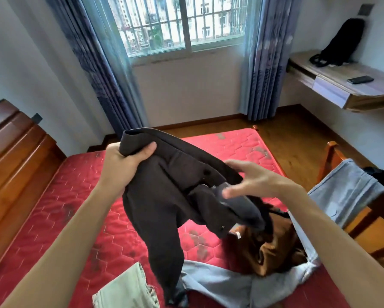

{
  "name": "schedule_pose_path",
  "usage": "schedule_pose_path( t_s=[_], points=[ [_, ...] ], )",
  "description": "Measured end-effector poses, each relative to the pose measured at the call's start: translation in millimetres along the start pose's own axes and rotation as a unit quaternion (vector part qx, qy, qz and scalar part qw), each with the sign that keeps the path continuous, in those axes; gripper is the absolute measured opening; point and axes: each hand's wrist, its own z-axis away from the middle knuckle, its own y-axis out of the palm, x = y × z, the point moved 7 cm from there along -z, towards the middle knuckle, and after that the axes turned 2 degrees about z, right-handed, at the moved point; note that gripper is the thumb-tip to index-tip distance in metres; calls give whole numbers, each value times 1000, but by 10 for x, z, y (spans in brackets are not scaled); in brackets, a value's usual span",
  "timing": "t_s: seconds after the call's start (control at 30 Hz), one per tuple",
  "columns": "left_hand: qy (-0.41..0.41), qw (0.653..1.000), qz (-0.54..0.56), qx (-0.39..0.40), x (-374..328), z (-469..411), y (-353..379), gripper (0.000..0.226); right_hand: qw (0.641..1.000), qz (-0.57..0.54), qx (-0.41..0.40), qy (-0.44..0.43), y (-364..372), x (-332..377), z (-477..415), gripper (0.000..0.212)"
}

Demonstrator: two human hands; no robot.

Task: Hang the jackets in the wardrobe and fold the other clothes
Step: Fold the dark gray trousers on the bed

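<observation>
Dark brown buttoned garment (164, 185) is hanging in the air over the middle of the red quilted mattress (75, 196), one end trailing down toward the near edge. The left hand (128, 161) is gripping its bunched top edge, fingers and thumb curled tight round the cloth. The right hand (260, 181) is reaching in from the right with fingers spread and straight, holding nothing; it is blurred, so I cannot tell whether the fingertips are touching the cloth.

By my reckoning the job is barely beginning. A rust-brown soft garment (268, 247) is lying crumpled on the near right of the mattress, on top of a pale grey-blue garment (220, 283), and a beige crumpled garment (124, 290) is lying at the near edge. Another grey cloth (346, 190) is draping over the wooden chair (333, 156) at the right. Nothing here is looking folded, and no wardrobe is showing.
</observation>
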Motion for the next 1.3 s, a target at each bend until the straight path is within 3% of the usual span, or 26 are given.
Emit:
schedule_pose_path(
  t_s=[0.17, 0.27, 0.33, 0.47, 0.57, 0.8, 0.93, 1.03, 1.17, 1.3],
  points=[
    [-27, 997, 59, -30, 9, -74, -201, 20, 996, 41, 6, 77, 448, -788, 331, 128],
    [-31, 997, 66, -24, -31, -96, -192, 28, 995, 82, -46, -19, 1042, -828, 236, 132],
    [-31, 997, 64, -31, -56, -108, -192, 20, 985, 145, -90, -27, 1405, -840, 156, 132],
    [-39, 993, 82, -71, -55, -119, -278, 10, 945, 262, -194, -5, 1729, -683, 8, 122],
    [-41, 992, 90, -81, -57, -106, -310, 7, 928, 275, -251, -7, 1689, -515, -68, 108],
    [-69, 986, 103, -112, 4, -129, -492, 4, 915, 160, -329, -170, 1351, -119, 45, 47],
    [-80, 987, 71, -119, 43, -199, -618, 2, 906, 60, -398, -130, 778, -96, 195, 22],
    [-87, 990, 28, -110, 83, -243, -660, 8, 888, 13, -456, -56, 310, -72, 255, 23],
    [-102, 991, -41, -81, 103, -307, -564, 19, 874, 26, -483, -46, -159, 194, 215, 19],
    [-69, 987, -124, -77, -56, -375, -445, 36, 834, -29, -549, 42, -705, 112, 65, 36]
  ],
)
